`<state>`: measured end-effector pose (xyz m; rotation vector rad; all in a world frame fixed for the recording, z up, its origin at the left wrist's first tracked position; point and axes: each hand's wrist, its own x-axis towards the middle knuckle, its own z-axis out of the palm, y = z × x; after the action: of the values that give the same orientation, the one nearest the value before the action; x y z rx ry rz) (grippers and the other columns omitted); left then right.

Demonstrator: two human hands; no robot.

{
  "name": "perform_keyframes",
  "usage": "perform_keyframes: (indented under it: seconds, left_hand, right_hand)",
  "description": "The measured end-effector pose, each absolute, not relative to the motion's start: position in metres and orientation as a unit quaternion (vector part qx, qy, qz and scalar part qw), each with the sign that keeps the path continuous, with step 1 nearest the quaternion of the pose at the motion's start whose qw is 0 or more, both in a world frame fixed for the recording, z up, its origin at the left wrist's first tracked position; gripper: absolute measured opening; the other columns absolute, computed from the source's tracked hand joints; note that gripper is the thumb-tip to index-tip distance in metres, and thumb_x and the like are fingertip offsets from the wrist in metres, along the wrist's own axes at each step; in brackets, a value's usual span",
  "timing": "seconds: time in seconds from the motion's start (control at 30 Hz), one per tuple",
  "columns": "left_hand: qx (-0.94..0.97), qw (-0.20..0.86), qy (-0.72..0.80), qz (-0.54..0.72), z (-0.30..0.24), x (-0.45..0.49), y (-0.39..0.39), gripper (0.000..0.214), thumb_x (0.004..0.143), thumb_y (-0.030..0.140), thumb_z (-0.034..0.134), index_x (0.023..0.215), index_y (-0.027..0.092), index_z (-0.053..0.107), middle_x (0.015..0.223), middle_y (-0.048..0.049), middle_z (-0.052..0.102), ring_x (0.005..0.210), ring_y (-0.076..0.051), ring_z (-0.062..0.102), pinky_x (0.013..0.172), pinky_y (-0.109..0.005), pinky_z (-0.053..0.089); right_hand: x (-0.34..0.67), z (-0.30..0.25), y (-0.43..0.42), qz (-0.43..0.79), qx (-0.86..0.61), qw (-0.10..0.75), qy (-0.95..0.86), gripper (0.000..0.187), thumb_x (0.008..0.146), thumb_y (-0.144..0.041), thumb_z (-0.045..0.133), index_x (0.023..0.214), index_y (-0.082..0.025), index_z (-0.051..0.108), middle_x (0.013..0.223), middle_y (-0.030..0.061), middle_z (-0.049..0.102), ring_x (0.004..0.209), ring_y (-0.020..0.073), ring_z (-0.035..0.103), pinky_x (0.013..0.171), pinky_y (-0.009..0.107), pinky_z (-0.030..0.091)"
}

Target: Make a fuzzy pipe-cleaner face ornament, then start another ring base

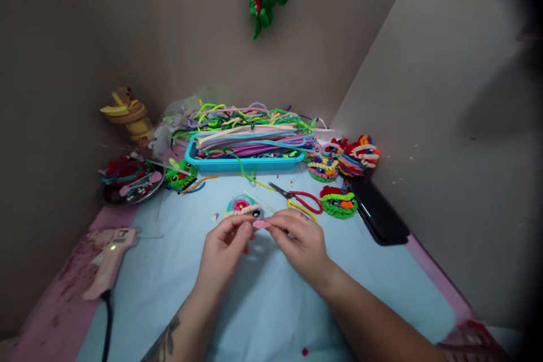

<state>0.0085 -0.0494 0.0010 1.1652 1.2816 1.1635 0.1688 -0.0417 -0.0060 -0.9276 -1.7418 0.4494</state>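
Between the fingertips of both hands is a small pink fuzzy piece, which looks like bent pipe cleaner. My left hand pinches its left end, and my right hand grips the right end with thumb and forefinger. Just beyond the fingers lies a round pipe-cleaner figure in teal, pink and cream, with a dark eye; the fingers partly hide it. Scissors with red and yellow handles rest behind my right hand, blades pointing away to the left.
A blue tray of pipe cleaners stands at the back. Left are a pink glue gun with a lit green light and a metal bowl. Several colourful figures and a black phone lie right. Walls rise behind and right.
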Motion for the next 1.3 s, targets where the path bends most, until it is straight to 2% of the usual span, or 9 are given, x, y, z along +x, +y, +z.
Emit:
perform_keyframes:
  seconds: [0.1, 0.33, 0.8, 1.03, 1.2, 1.3]
  left_hand:
    - [0.477, 0.517, 0.538, 0.465, 0.005, 0.0086, -0.0503, 0.032, 0.074, 0.043, 0.064, 0.084, 0.014, 0.073, 0.06, -0.0032, 0.066, 0.048, -0.011, 0.053, 0.046, -0.022, 0.044]
    - [0.486, 0.518, 0.557, 0.43, 0.0091, 0.0111, -0.0507, 0.032, 0.07, 0.041, 0.066, 0.083, 0.015, 0.077, 0.06, -0.0052, 0.069, 0.049, -0.013, 0.056, 0.045, -0.022, 0.045]
    - [0.491, 0.507, 0.577, 0.411, 0.0069, 0.0106, -0.0532, 0.03, 0.071, 0.042, 0.066, 0.08, 0.016, 0.078, 0.058, -0.0052, 0.07, 0.046, -0.011, 0.052, 0.044, -0.02, 0.043]
    - [0.491, 0.51, 0.584, 0.398, 0.005, 0.0109, -0.0529, 0.03, 0.072, 0.042, 0.065, 0.076, 0.015, 0.078, 0.057, -0.0049, 0.069, 0.045, -0.011, 0.052, 0.043, -0.019, 0.042]
    - [0.494, 0.51, 0.585, 0.393, 0.0034, 0.0108, -0.0538, 0.03, 0.074, 0.042, 0.064, 0.079, 0.015, 0.077, 0.059, -0.0047, 0.07, 0.046, -0.01, 0.052, 0.043, -0.018, 0.042]
    - [0.503, 0.501, 0.577, 0.403, 0.0015, 0.0099, -0.0524, 0.031, 0.076, 0.042, 0.063, 0.088, 0.016, 0.076, 0.063, -0.0041, 0.071, 0.046, -0.009, 0.051, 0.043, -0.018, 0.043]
  right_hand:
    - [0.1732, -0.0089, -0.0414, 0.132, -0.375, 0.519, -0.756, 0.021, 0.084, -0.01, 0.056, 0.096, -0.023, 0.068, 0.082, 0.0044, 0.07, 0.078, 0.0165, 0.064, 0.073, 0.032, 0.053]
    - [0.1757, -0.0089, -0.0412, 0.075, -0.372, 0.494, -0.783, 0.022, 0.086, -0.009, 0.053, 0.098, -0.022, 0.065, 0.082, 0.0057, 0.07, 0.077, 0.0178, 0.064, 0.071, 0.033, 0.054]
    - [0.176, -0.0091, -0.0424, 0.041, -0.367, 0.469, -0.802, 0.024, 0.086, -0.008, 0.05, 0.1, -0.022, 0.064, 0.083, 0.0057, 0.069, 0.075, 0.0177, 0.062, 0.07, 0.032, 0.053]
    - [0.1772, -0.0112, -0.0433, 0.032, -0.359, 0.465, -0.809, 0.025, 0.082, -0.003, 0.053, 0.1, -0.018, 0.063, 0.083, 0.0074, 0.069, 0.075, 0.0183, 0.061, 0.069, 0.032, 0.052]
    - [0.176, -0.013, -0.0424, 0.056, -0.36, 0.474, -0.801, 0.023, 0.083, -0.003, 0.053, 0.096, -0.017, 0.065, 0.083, 0.0073, 0.068, 0.077, 0.0174, 0.061, 0.071, 0.031, 0.051]
    - [0.1727, -0.0118, -0.0408, 0.149, -0.404, 0.497, -0.753, 0.017, 0.083, -0.007, 0.054, 0.085, -0.018, 0.067, 0.076, 0.0048, 0.067, 0.072, 0.0154, 0.061, 0.066, 0.028, 0.049]
